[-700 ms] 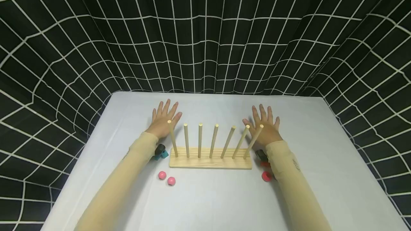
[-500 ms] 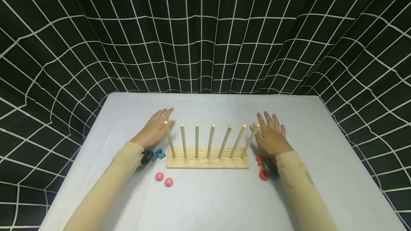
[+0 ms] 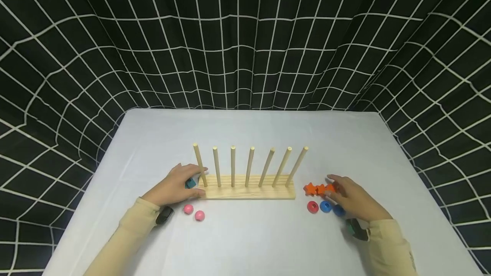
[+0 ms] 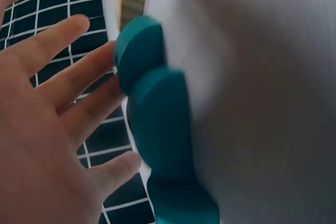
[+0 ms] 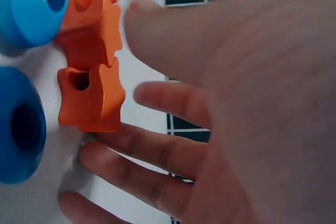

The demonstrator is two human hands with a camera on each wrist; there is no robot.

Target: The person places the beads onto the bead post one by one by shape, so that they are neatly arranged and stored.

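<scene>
My left hand [image 3: 172, 188] reaches round the teal beads [image 3: 190, 183] at the left end of the wooden peg rack [image 3: 249, 193]. In the left wrist view its fingers spread beside a row of teal beads [image 4: 163, 119], gripping none; whether fingertips touch them I cannot tell. My right hand [image 3: 354, 199] hovers at the right end of a row of orange star-shaped beads [image 3: 321, 189]. Thumb and fingers stand apart around the nearest orange star bead [image 5: 86, 100] in the right wrist view, holding nothing. Blue beads [image 3: 325, 206] lie just in front of the stars.
Several upright pegs [image 3: 232, 165] rise from the rack. Two pink round beads [image 3: 199, 215] lie in front of its left end, and a red bead [image 3: 312, 207] off its right. Behind the white table [image 3: 245, 242] hangs a dark gridded curtain [image 3: 245, 33].
Both hands, earlier spread flat beyond the rack's ends, have drawn back toward the beads. The left has turned inward round the teal beads; the right has moved outward, uncovering the orange and blue ones.
</scene>
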